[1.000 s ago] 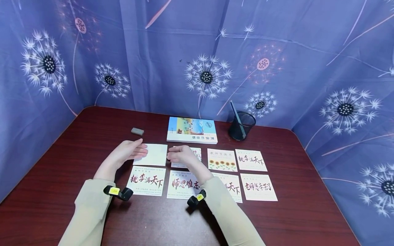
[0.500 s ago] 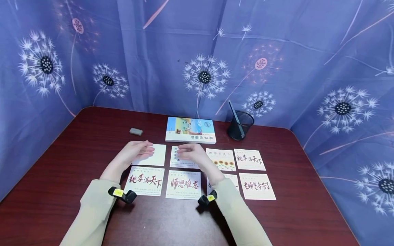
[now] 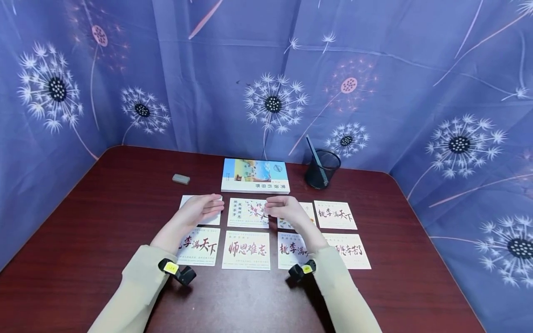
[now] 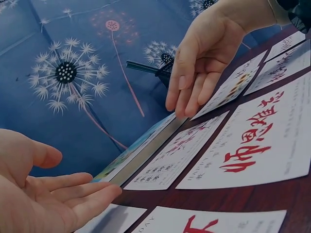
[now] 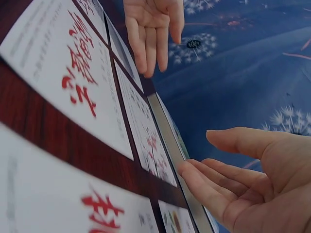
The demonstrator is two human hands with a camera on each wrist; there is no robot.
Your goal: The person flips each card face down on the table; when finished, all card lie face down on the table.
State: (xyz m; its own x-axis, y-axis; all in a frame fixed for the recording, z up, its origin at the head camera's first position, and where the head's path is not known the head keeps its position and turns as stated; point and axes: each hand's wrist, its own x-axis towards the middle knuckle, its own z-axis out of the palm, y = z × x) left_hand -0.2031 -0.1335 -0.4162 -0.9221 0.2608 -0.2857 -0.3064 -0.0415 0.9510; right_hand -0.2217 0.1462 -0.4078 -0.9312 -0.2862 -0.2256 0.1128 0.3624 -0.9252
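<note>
Eight cards (image 3: 248, 212) — seemingly — two hands (image 3: 202, 209)

Cards (image 3: 245, 249) in two rows on table (image 3: 104, 208), book (image 3: 255, 175) behind, pen holder (image 3: 322, 169) right of it.

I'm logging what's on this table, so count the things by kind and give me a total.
Cards: 8, in two rows of four, starting with the card under the left hand; the right hand covers part of another.
Book: 1
Pen holder: 1
Pen: 1
Eraser: 1
Total: 12
</note>
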